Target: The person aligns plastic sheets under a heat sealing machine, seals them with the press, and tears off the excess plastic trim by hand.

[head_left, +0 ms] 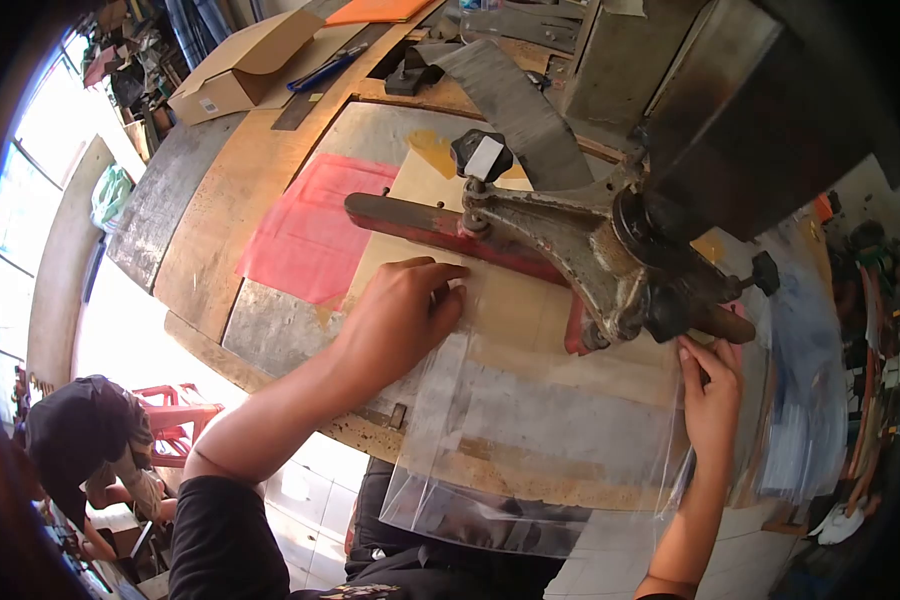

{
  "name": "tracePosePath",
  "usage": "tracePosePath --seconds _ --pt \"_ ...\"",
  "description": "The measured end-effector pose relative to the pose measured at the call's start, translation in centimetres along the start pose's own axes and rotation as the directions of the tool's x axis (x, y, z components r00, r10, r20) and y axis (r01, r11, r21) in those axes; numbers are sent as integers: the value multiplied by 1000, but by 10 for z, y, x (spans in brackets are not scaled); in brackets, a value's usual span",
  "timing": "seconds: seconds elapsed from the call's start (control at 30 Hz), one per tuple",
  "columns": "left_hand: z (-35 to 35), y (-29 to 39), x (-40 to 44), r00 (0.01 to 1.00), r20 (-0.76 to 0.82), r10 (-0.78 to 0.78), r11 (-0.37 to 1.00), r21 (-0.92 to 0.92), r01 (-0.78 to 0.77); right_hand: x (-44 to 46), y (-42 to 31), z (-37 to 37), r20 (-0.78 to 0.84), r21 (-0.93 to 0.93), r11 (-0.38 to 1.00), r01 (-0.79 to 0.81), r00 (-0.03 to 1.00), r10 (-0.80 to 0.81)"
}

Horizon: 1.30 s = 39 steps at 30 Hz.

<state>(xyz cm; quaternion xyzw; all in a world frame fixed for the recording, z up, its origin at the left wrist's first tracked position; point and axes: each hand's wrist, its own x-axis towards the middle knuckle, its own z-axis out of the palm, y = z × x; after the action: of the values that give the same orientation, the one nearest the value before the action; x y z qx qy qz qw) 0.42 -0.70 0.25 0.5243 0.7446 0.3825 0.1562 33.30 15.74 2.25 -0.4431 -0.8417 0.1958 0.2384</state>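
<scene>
A clear plastic sheet (pixel 570 440) hangs over the front edge of the bench, its far edge reaching under the metal bar (pixel 410 218) of a press. My left hand (pixel 400 310) is at the sheet's far left corner, thumb and fingers closed on it just in front of the bar. On the other side, my right hand (pixel 712 380) pinches the sheet's right edge close to the bar's right end. The press's cast metal bracket (pixel 560 225) carries black knobs and stands above the sheet. Beneath lies a tan board (pixel 410 185), with a translucent red sheet (pixel 315 225) to its left.
A cardboard box (pixel 245 65) and a blue tool (pixel 325 70) sit at the back left. More clear plastic (pixel 800 370) is heaped at the right. A dark machine head (pixel 760 120) overhangs the bench. Another person (pixel 90 440) bends down at the lower left, near a red stool (pixel 175 415).
</scene>
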Motion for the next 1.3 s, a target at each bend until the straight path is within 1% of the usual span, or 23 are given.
tracePosePath --seconds 0.07,0.17,0.2,0.23,0.27,0.3,0.33,0.37,0.4,0.43,0.47,0.5,0.53,0.57,0.63,0.67,0.7,0.73,0.83,0.93,1.07,1.3 --pt "1 -2 -1 998 -36 48 999 26 -47 -1 8 3 -22 -69 996 53 998 -54" --pt "-1 -1 -7 999 -21 39 998 47 -38 -8 9 4 -44 -24 998 53 998 -54" --pt "1 -1 -12 999 -18 40 992 120 -38 -11 9 1 -54 -28 998 61 997 -62" --pt "0 0 -17 999 -15 41 981 193 -37 -15 12 -4 -15 -23 998 52 999 -52" --pt "-4 5 -23 998 -24 51 981 190 -46 -20 15 -8 24 -20 999 42 999 -41" --pt "-7 8 -31 1000 12 6 978 209 -8 -26 18 -12 15 -25 998 50 999 -50" --pt "-10 10 -39 998 49 -43 973 229 30 -33 22 -15 9 80 996 41 999 -41" --pt "-13 12 -50 998 42 -37 973 228 26 -43 24 -16 5 185 982 30 999 -32" --pt "-14 12 -62 1000 -2 22 980 197 -21 -55 24 -16 0 183 982 38 999 -38" --pt "-14 12 -74 996 -48 79 983 167 -70 -68 22 -15 -63 211 976 51 997 -38" --pt "-14 9 -85 995 -55 85 983 166 -75 -80 23 -14 -127 238 969 66 991 -36" --pt "-12 5 -97 980 -114 165 974 176 -144 -90 27 -15 -133 235 969 71 990 -40" --pt "-9 1 -107 955 -172 242 960 188 -209 -99 31 -15 -203 246 962 116 977 -66" --pt "-6 -1 -116 954 -176 244 960 186 -211 -106 35 -16 -270 253 954 161 959 -90" --pt "0 -3 -128 930 -299 216 975 118 -188 -111 42 -18 -298 222 959 178 949 -107" --pt "2 -3 -129 929 -301 217 975 119 -189 -110 45 -19 -284 310 939 147 957 -56" --pt "4 -3 -131 912 -347 220 974 134 -185 -112 45 -19 -265 396 911 114 964 -6" --pt "4 -1 -131 892 -391 225 972 149 -180 -112 44 -19 -268 396 911 116 963 -6" --pt "3 4 -132 894 -397 207 976 152 -158 -112 39 -18 -278 402 908 120 960 -4" --pt "2 0 -132 894 -375 246 966 174 -192 -116 42 -16 -318 391 913 114 948 18" --pt "2 -3 -131 903 -350 249 964 181 -196 -117 44 -15 -305 399 911 106 952 23" --pt "1 -4 -131 884 -368 288 953 206 -224 -116 43 -14 -327 390 915 109 945 26"
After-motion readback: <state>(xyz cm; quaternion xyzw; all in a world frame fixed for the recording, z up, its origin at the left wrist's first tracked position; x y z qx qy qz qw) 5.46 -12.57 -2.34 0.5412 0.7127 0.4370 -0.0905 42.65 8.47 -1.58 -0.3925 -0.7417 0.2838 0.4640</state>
